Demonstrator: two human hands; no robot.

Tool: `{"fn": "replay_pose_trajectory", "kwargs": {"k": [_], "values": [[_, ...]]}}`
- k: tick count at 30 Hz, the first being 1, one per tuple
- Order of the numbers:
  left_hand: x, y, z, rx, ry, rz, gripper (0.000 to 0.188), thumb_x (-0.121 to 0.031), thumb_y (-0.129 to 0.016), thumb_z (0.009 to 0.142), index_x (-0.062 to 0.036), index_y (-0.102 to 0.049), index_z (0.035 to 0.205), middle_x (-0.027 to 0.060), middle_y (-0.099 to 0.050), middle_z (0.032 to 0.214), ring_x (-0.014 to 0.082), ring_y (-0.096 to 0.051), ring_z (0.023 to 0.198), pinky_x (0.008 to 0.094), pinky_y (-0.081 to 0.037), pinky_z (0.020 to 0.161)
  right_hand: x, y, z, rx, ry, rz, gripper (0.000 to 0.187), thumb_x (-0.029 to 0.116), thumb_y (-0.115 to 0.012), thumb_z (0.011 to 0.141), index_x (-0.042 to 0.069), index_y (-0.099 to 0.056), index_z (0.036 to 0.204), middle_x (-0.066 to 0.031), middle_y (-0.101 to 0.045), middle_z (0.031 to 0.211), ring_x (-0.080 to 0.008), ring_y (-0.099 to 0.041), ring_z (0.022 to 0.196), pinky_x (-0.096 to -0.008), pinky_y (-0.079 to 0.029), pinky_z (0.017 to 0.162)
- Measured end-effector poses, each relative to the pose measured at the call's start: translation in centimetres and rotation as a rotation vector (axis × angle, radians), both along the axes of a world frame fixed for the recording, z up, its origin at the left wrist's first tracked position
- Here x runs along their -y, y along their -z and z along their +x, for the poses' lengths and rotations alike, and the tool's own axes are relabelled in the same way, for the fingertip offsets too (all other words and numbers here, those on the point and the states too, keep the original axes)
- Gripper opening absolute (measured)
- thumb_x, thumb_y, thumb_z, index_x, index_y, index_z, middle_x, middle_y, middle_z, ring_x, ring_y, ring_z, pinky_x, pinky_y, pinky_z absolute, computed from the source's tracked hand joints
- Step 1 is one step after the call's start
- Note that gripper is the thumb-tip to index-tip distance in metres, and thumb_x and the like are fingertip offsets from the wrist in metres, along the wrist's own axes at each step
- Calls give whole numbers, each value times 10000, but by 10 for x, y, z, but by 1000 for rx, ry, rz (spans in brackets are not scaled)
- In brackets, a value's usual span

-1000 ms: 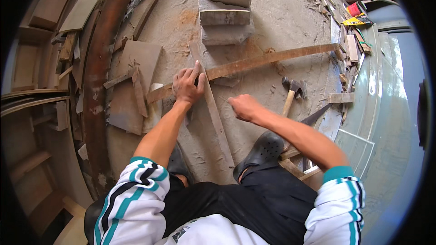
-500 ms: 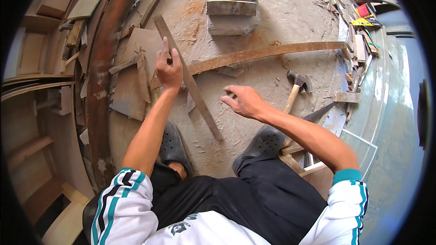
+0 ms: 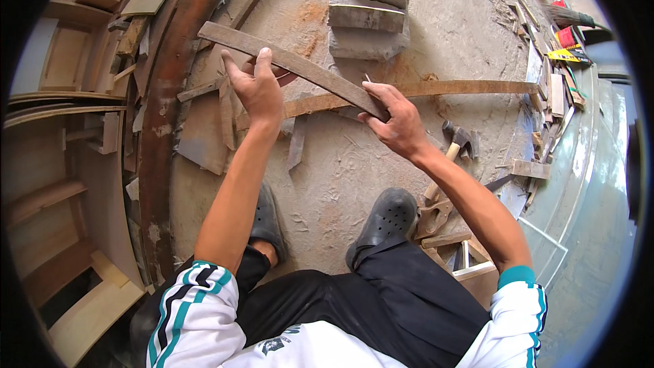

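A narrow brown wooden strip (image 3: 300,68) slants across in front of me, raised above the floor, its far end up and to the left. My left hand (image 3: 257,95) supports it left of the middle, thumb against its near edge and the other fingers partly hidden beneath. Beside this hand, a reddish-brown rounded thing (image 3: 285,77) shows under the strip; I cannot make out its kind. My right hand (image 3: 400,123) is closed round the strip's near right end. Past the fingertips, a thin pale sliver sticks up. Under the strip, a longer wooden batten (image 3: 463,87) lies across the floor.
Stacked concrete-like blocks (image 3: 368,17) stand ahead. A hammer (image 3: 452,150) and a handsaw (image 3: 434,218) lie near my right foot. Wood scraps (image 3: 557,95) pile up at the right, beside glass sheets (image 3: 593,163). A rusty beam (image 3: 160,129) and wooden cabinet frames (image 3: 61,197) line the left.
The strip has swung from steep to a flatter slant, its near end rising to the right. My right hand, empty before, has moved up and taken hold of that end.
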State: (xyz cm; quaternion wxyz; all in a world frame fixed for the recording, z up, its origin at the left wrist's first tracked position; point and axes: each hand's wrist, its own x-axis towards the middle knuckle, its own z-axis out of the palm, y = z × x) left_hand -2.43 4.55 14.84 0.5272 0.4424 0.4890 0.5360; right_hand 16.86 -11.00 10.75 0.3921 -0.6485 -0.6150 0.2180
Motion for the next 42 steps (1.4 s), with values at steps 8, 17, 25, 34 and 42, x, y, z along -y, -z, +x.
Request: {"fn": "replay_pose_trajectory", "kwargs": {"k": [8, 17, 25, 34, 42], "values": [[18, 28, 1, 124, -42, -225, 309, -228, -570, 1035, -50, -489, 1274, 107, -608, 1116, 237, -693, 881, 369, -636, 697, 14, 12, 57, 182, -103, 32, 485, 263, -840, 847, 86, -657, 1260, -101, -663, 1245, -318, -716, 1031, -399, -603, 868], [53, 110, -15, -279, 101, -307, 284, -252, -663, 1022, -22, -623, 1184, 60, -696, 947, 157, -685, 683, 280, -548, 540, 30, 40, 161, 684, -199, -29, 424, 115, -746, 877, 42, -634, 1279, -127, -665, 1224, -325, -634, 1146, -424, -514, 985], [52, 136, -30, -997, 398, 539, 424, -320, -793, 845, -106, -729, 1205, 39, -722, 1134, 244, -637, 1118, 411, -450, 1003, 41, 68, 207, 639, -232, -185, 442, 38, -698, 904, 12, -593, 1333, -162, -620, 1273, -364, -572, 1216, -449, -476, 1048], [28, 146, -28, -956, 537, 561, 480, -405, -868, 794, -121, -708, 1147, 38, -719, 1150, 242, -630, 1143, 405, -421, 1038, 44, 73, 216, 633, -219, -206, 479, 53, -734, 884, 30, -598, 1342, -168, -613, 1293, -372, -570, 1230, -444, -482, 1056], [25, 153, -23, -874, 497, 450, 411, -455, -889, 750, -167, -738, 1002, -22, -730, 959, 198, -642, 1006, 377, -433, 955, 43, 72, 226, 657, -231, -231, 498, 41, -731, 884, 30, -590, 1361, -174, -607, 1302, -377, -568, 1236, -447, -490, 1044]]}}
